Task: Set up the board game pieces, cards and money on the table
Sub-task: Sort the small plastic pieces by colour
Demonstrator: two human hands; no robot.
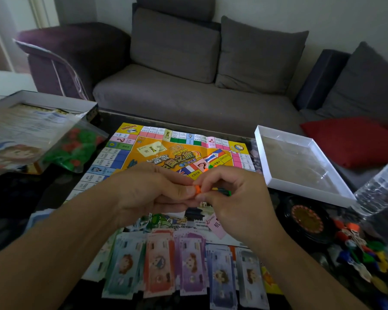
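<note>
Nearest you, along the bottom of the frame, the money (pixel 184 265) lies fanned in overlapping stacks sorted by colour, green, orange, purple and blue side by side, so each denomination can be reached without digging. They overlap the near edge of the game board (pixel 166 153), which lies flat in the middle of the dark surface (pixel 20 198).

Above the notes, at the centre of the frame, your two hands meet over the board. Your left hand (pixel 143 193) has its fingertips curled in, and your right hand (pixel 233 195) pinches from the other side; both grips are clamped on a small orange piece (pixel 197 189), held up off the board, probably so you can fit or separate it. A green piece (pixel 225 192) shows just beside it under your right fingers; whether the hand holds it or it lies below, you cannot tell from here.

At the lower right, loose coloured pieces (pixel 363 249) lie heaped beside a dark round spinner (pixel 306 219), close to your right hand for picking. A plastic bottle (pixel 379 189) leans in at the right edge.

Farther out, the empty white box lid (pixel 300 189) lies at the right, and at the left a bag of red and green houses (pixel 74 148) rests against the open box (pixel 54 101) holding printed sheets. The grey sofa (pixel 188 97) fills the top.
</note>
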